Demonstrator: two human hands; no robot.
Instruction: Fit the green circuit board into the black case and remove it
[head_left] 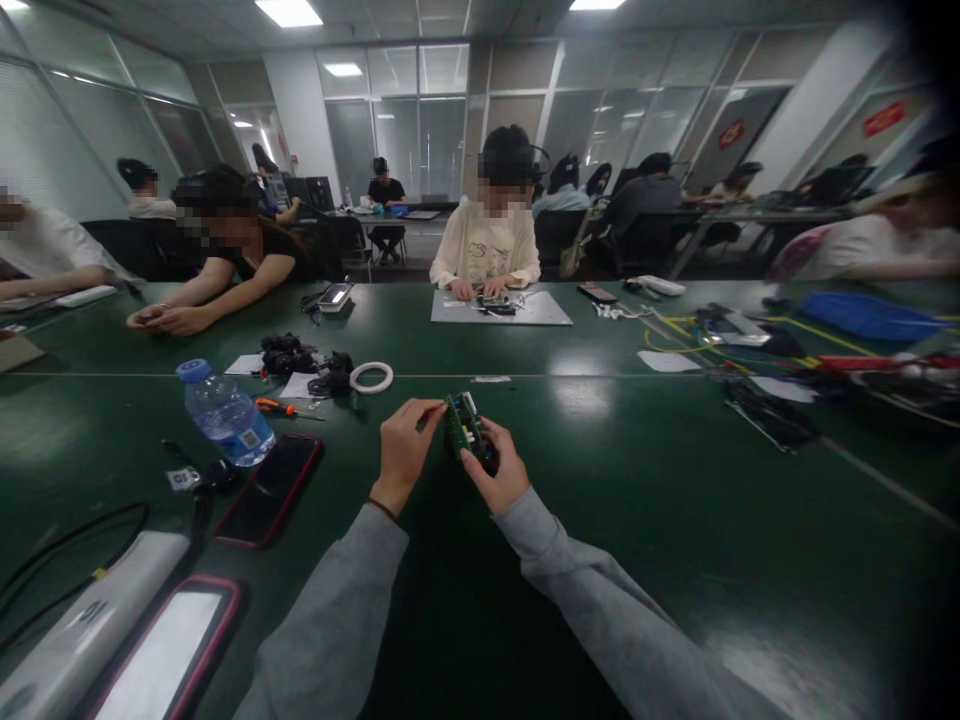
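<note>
A green circuit board point(457, 430) with white and dark components is held up over the green table, tilted on its side. My right hand point(501, 466) grips it from the right, thumb along its lower edge and fingers behind it. At the board's upper left edge is my left hand point(407, 447), its thumb and fingertips pinched together. Whatever may be between those fingertips is too small to make out. Behind the right hand's fingers, part of the board is hidden.
Left of my hands are a water bottle point(225, 415), an orange screwdriver point(276, 407), a dark phone point(271, 490), bundled black cables point(289, 355) and a white ring point(371, 377). A lit phone point(169, 655) lies nearer. Across the table point(637, 520), a person point(487, 240) works over a grey mat point(544, 308).
</note>
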